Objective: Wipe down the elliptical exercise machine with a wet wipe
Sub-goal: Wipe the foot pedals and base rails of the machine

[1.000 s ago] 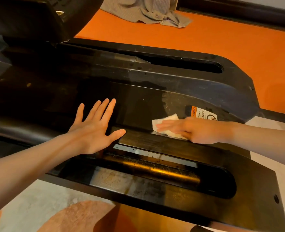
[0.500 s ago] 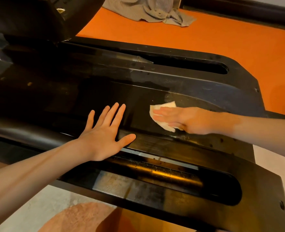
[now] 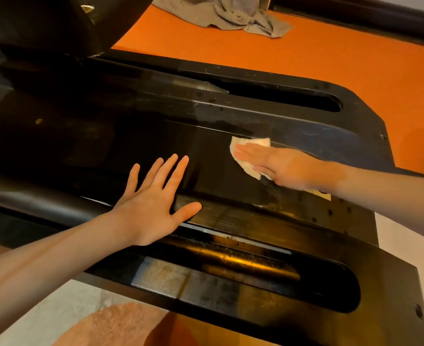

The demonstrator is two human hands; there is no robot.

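Head cam: right hand [image 3: 288,168] presses the wet wipe [image 3: 249,156] flat-fingered on the elliptical's black centre cover [image 3: 136,136], left hand [image 3: 151,203] splayed beside it. Mid-wipe; next probably the dusty rail slot [image 3: 318,288].

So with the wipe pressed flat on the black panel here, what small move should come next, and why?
Probably slide the right hand and the wet wipe leftward along the glossy centre panel toward the left hand. The wipe lies flat under straight fingers, the left hand braces open on the machine, and the panel between them looks not yet covered.
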